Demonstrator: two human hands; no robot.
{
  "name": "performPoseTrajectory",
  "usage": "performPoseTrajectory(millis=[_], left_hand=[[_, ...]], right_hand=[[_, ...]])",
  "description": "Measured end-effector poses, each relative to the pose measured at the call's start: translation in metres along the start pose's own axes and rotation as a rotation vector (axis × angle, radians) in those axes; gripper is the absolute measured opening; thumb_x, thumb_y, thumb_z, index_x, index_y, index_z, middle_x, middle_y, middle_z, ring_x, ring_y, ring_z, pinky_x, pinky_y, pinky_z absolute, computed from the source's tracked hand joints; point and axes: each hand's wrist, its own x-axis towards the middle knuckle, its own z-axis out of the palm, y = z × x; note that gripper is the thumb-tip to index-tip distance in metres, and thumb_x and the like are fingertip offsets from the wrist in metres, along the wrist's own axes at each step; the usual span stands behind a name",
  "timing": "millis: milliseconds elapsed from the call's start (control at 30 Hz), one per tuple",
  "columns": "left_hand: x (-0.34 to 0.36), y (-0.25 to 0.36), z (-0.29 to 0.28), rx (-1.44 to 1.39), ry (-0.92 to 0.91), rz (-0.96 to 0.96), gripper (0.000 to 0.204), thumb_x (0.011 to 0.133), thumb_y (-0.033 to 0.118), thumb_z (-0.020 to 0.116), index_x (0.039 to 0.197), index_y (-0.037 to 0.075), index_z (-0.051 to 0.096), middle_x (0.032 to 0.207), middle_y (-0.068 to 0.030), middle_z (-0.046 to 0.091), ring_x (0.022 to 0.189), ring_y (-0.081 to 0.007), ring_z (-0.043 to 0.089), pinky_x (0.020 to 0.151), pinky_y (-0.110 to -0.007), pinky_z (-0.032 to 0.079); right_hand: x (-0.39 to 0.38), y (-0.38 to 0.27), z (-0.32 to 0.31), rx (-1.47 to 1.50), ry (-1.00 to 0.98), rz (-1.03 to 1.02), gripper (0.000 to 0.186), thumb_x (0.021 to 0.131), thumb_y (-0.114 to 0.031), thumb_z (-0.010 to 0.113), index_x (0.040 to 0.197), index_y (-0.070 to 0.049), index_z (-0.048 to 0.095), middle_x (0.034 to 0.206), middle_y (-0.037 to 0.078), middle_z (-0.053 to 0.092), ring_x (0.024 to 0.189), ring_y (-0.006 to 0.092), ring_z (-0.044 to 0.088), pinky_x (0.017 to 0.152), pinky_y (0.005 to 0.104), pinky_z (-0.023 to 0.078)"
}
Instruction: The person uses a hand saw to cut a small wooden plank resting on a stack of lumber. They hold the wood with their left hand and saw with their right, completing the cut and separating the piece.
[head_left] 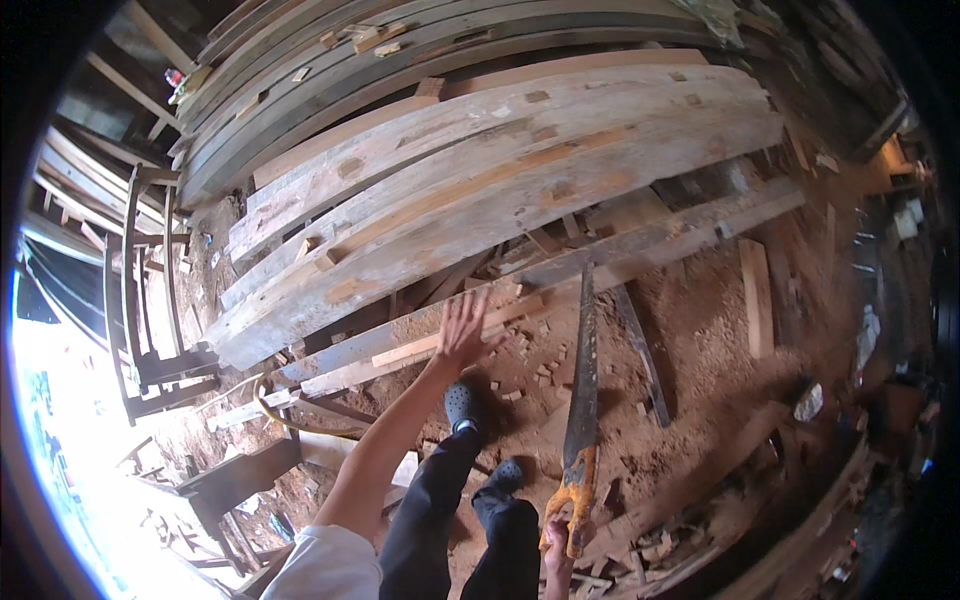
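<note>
In my right hand (pixel 557 545) is a handsaw (pixel 582 400), gripped by its worn orange handle. Its long dark blade points away from me, and the tip reaches a long grey beam (pixel 660 238). Whether the teeth touch the wood I cannot tell. My left hand (pixel 465 330) is spread open, palm down, over a pale narrow wood strip (pixel 405 352) lying along the beam. The hand seems to rest there; its underside is hidden.
Beyond the beam lie thick weathered planks (pixel 500 200), with more stacked boards (pixel 330 85) behind. Small wood offcuts (pixel 545 375) litter the brown dirt floor. A loose timber (pixel 757 298) lies at the right, a wooden frame (pixel 135 290) stands at the left.
</note>
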Motion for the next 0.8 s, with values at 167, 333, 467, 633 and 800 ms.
performPoseTrajectory(millis=[167, 333, 467, 633, 800], left_hand=[[-0.153, 0.012, -0.063, -0.102, 0.087, -0.036, 0.057, 0.092, 0.021, 0.055, 0.141, 0.0, 0.036, 0.137, -0.0313, 0.042, 0.121, -0.0502, 0.044, 0.102, -0.053, 0.038], [-0.397, -0.009, -0.149, -0.036, -0.13, -0.714, 0.029, 0.085, 0.014, 0.055, 0.112, 0.005, 0.063, 0.112, -0.0194, 0.064, 0.105, -0.0394, 0.061, 0.082, -0.05, 0.051], [-0.527, -0.035, -0.213, -0.02, -0.297, -1.01, 0.028, 0.085, 0.013, 0.055, 0.112, 0.005, 0.062, 0.107, -0.0192, 0.065, 0.101, -0.038, 0.063, 0.082, -0.048, 0.051], [-0.552, -0.048, -0.242, -0.093, -0.348, -0.802, 0.027, 0.086, 0.013, 0.055, 0.111, 0.005, 0.062, 0.1, -0.019, 0.067, 0.096, -0.0364, 0.065, 0.082, -0.047, 0.052], [-0.498, -0.042, -0.23, -0.21, -0.101, -0.52, 0.027, 0.086, 0.012, 0.055, 0.111, 0.005, 0.062, 0.094, -0.0187, 0.069, 0.092, -0.0347, 0.067, 0.082, -0.045, 0.053]], right_hand=[[-0.065, -0.057, -0.033, 0.07, 0.116, 0.084, 0.016, 0.084, -0.01, 0.064, 0.079, -0.005, 0.05, 0.064, -0.001, 0.044, 0.056, 0.0115, 0.043, 0.053, 0.0294, 0.037], [-0.091, -0.095, -0.076, -0.404, 0.09, -0.36, 0.019, 0.079, -0.011, 0.067, 0.074, -0.001, 0.051, 0.061, 0.0, 0.046, 0.053, 0.0125, 0.045, 0.05, 0.0296, 0.038], [-0.099, -0.112, -0.094, -0.682, 0.044, -0.33, 0.019, 0.082, -0.014, 0.066, 0.09, 0.003, 0.06, 0.076, 0.015, 0.061, 0.066, 0.0288, 0.059, 0.061, 0.0424, 0.045], [-0.094, -0.145, -0.077, -1.106, 0.076, -0.802, 0.023, 0.083, -0.014, 0.066, 0.093, 0.006, 0.061, 0.079, 0.021, 0.062, 0.068, 0.0309, 0.06, 0.061, 0.0431, 0.046], [-0.084, -0.173, -0.047, -0.722, -0.03, -0.602, 0.022, 0.086, -0.017, 0.064, 0.086, 0.004, 0.061, 0.07, 0.018, 0.06, 0.062, 0.0299, 0.059, 0.059, 0.0414, 0.046]])
